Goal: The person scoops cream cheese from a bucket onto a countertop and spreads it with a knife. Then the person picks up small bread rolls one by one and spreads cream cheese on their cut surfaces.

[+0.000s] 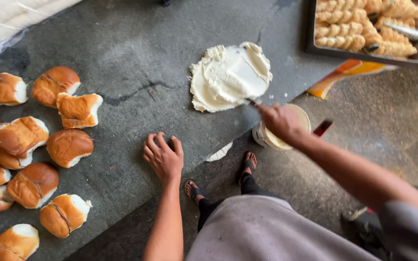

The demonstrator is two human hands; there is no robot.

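- right hand (279, 121) closed round spatula (247, 92) handle, blade in cream pile (228, 77)
- left hand (163, 157) near cream pile, fingers curled, pressing on stone slab (136, 58) — holds nothing
- keep blade flat, sweep evenly — buns (68, 147) left of cream pile

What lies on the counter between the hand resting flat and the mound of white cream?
Nothing visible does. The left hand rests flat on the dark counter, and only bare surface lies between it and the cream. The bread rolls sit off to its side. The right hand holds a spreader in the cream.
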